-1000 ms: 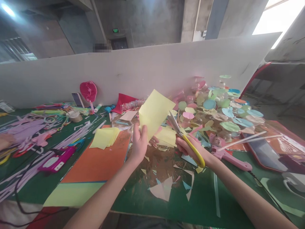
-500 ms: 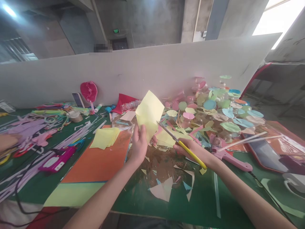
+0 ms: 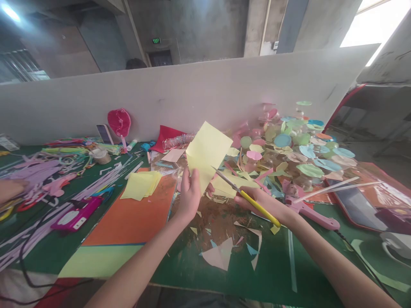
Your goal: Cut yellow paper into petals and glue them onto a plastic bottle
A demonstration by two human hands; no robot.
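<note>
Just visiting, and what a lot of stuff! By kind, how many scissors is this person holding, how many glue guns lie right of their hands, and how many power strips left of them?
Scissors, in the right hand: 1
Pink glue gun: 1
Magenta power strip: 1
Total: 3

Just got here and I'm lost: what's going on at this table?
A person's left hand holds a pale yellow sheet and the right hand yellow-handled scissors, their tips at the sheet's lower right edge; whether they are cutting is unclear. More yellow sheets lie on orange paper to the left, and paper scraps lie nearer.
</note>
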